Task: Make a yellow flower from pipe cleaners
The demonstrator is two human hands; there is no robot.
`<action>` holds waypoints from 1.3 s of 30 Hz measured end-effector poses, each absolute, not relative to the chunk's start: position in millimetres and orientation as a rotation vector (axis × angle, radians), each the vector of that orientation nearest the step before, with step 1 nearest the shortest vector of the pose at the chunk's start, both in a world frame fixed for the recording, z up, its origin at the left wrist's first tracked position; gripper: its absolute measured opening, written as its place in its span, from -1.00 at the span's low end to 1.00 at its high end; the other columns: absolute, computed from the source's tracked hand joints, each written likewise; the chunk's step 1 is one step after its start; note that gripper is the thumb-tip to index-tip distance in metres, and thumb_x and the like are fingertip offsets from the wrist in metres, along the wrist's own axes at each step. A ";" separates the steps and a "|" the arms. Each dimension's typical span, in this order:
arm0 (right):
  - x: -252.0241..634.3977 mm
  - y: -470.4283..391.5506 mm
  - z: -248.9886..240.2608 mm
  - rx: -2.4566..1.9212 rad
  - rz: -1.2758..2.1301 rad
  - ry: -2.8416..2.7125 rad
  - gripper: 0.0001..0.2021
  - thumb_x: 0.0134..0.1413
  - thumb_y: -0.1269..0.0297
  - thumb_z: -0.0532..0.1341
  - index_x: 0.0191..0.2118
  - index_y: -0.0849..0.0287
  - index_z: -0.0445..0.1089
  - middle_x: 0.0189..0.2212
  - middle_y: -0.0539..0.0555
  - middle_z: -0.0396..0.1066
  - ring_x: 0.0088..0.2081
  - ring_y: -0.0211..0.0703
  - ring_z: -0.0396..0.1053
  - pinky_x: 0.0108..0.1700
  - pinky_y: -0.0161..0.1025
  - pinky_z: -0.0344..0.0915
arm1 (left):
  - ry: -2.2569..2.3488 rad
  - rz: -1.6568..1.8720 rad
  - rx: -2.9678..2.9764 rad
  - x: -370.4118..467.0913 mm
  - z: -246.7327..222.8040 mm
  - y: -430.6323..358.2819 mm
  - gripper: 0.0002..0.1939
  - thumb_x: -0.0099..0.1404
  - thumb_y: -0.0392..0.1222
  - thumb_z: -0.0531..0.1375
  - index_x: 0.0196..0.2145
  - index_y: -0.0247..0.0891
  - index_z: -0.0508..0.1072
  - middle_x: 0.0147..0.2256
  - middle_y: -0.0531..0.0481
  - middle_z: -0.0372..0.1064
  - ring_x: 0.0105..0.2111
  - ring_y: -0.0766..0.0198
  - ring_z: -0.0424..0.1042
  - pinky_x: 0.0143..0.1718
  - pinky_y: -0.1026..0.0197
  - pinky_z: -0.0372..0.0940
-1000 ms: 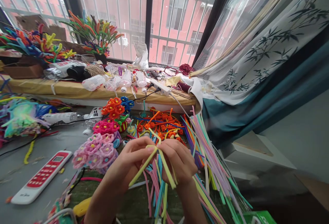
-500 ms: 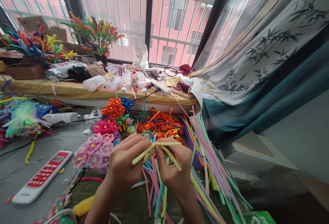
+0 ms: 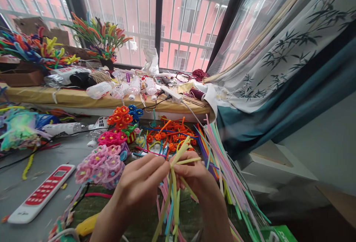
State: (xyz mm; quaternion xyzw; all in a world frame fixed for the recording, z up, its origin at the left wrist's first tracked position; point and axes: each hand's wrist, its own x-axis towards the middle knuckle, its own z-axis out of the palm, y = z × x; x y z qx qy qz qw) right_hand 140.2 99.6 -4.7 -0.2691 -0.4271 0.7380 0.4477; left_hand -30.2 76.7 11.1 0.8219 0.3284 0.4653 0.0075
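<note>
Pale yellow pipe cleaners (image 3: 181, 151) meet at a crossing point between my two hands, their ends fanning up, right and down. My left hand (image 3: 144, 179) is closed, its fingertips pinching at the crossing from the left. From the other side, my right hand (image 3: 196, 177) grips the same stems between thumb and fingers. Beneath the hands lie loose pink, blue and yellow pipe cleaners (image 3: 169, 216), partly hidden by the hands. Just left of my left hand sits a bunch of pink and lilac pipe-cleaner flowers (image 3: 101, 164).
Orange pipe-cleaner pieces (image 3: 172, 132) lie behind the hands. A bundle of long pastel stems (image 3: 225, 160) spreads at the right. On the left are a white and red remote (image 3: 41, 194) and a plastic bottle (image 3: 97, 131). A power strip (image 3: 171, 93) rests on the sill.
The yellow stems have turned: some now point up and others hang down between my hands. My left hand has rolled over, its back facing up, and both hands sit slightly lower.
</note>
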 end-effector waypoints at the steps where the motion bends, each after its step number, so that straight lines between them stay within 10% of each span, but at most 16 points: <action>1: 140.4 98.8 -3.5 -0.669 1.784 -1.069 -0.70 -0.22 0.09 0.49 -0.50 0.25 0.54 -0.71 -0.02 0.41 -0.69 -0.31 0.31 -0.65 -0.42 0.18 | 1.084 1.442 2.490 -29.8 12.4 76.9 -0.80 0.28 -0.43 0.17 -0.38 -0.17 0.53 -0.48 0.00 0.49 -0.49 0.28 0.42 -0.40 0.30 0.27; 18: 130.4 91.6 8.8 -0.813 1.452 -1.102 -0.70 -0.10 0.08 0.45 -0.45 0.23 0.48 -0.63 -0.03 0.44 -0.65 -0.28 0.36 -0.62 -0.38 0.29 | 1.115 1.059 1.419 -34.3 21.8 79.0 -0.57 0.25 0.11 0.23 -0.57 -0.27 0.54 -0.70 0.06 0.28 -0.72 0.43 0.12 -0.70 0.39 -0.02; 25: 132.2 91.8 11.5 -0.920 1.462 -1.172 -0.66 -0.11 0.02 0.43 -0.48 0.22 0.45 -0.70 -0.10 0.34 -0.68 -0.36 0.24 -0.62 -0.40 0.27 | 1.135 1.433 1.429 -34.8 27.2 78.3 -0.94 0.10 -0.17 0.37 -0.41 -0.16 0.64 -0.43 0.00 0.55 -0.46 0.26 0.47 -0.40 0.35 0.34; 39: 138.6 92.1 4.9 -0.889 1.624 -1.200 -0.64 -0.08 0.00 0.44 -0.40 0.27 0.59 -0.57 0.05 0.53 -0.60 -0.26 0.43 -0.54 -0.37 0.37 | 1.067 1.570 1.523 -24.6 22.7 76.8 -0.91 0.12 -0.27 0.34 -0.51 -0.16 0.66 -0.62 0.04 0.47 -0.60 0.30 0.37 -0.49 0.29 0.24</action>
